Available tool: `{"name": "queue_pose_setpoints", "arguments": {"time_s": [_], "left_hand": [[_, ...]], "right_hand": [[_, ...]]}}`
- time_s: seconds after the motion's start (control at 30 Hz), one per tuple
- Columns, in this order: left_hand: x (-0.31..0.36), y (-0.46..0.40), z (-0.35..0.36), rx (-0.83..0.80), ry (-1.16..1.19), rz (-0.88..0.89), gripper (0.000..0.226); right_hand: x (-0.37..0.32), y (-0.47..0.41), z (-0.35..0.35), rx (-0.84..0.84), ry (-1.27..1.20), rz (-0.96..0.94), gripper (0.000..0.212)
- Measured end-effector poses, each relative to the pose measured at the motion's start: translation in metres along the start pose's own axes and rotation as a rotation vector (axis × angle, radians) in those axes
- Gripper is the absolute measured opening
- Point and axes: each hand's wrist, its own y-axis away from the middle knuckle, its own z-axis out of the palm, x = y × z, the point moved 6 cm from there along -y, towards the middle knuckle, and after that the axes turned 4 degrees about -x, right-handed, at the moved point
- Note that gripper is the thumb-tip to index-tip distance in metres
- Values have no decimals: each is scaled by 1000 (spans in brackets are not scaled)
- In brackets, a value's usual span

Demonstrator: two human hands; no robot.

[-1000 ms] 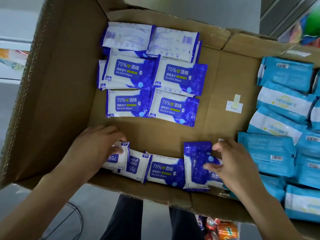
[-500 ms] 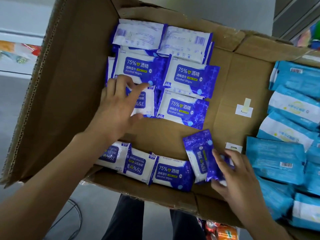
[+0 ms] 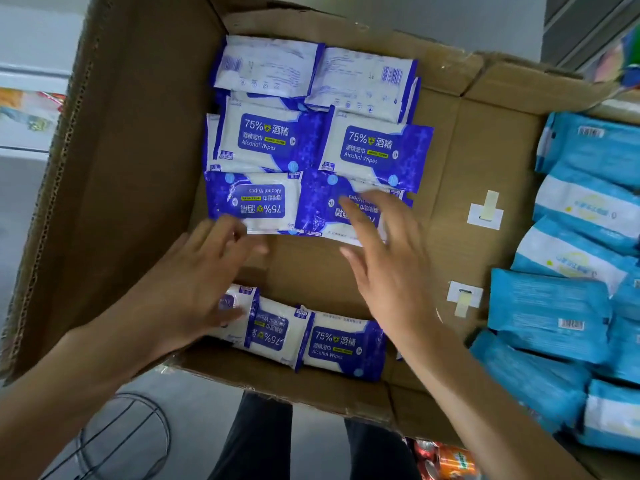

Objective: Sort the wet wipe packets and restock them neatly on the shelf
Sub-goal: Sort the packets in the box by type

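Sorting by colour: stacking purple alcohol wipe packets in cardboard box, teal packets apart. Right hand grip open, flattening stack; left hand open, squaring edge.

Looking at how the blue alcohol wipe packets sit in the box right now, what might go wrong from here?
The two packets just laid down face upside down against the rows above, so the display may look untidy. The near row lies by the box's low front edge and could slide out if the left hand nudges it.
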Motion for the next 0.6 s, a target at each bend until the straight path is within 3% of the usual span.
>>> {"name": "queue_pose_setpoints", "arguments": {"time_s": [0.1, 0.2, 0.3, 0.4, 0.47, 0.6], "left_hand": [[-15, 24, 37, -195, -226, -93, 100], [-12, 33, 54, -189, -278, -145, 95], [-3, 25, 56, -155, -330, -119, 78], [-2, 18, 46, -155, -338, -72, 81], [-4, 20, 25, -69, -333, -63, 81], [-2, 7, -28, 138, -218, -78, 91]], "right_hand": [[19, 58, -2, -105, 38, 307, 80], [36, 100, 14, -263, 108, 433, 95], [50, 109, 20, -301, 47, 435, 89], [59, 107, 12, -291, -69, 429, 88], [56, 100, -5, -231, -137, 389, 83], [26, 55, -41, -97, -220, 115, 67]]}}
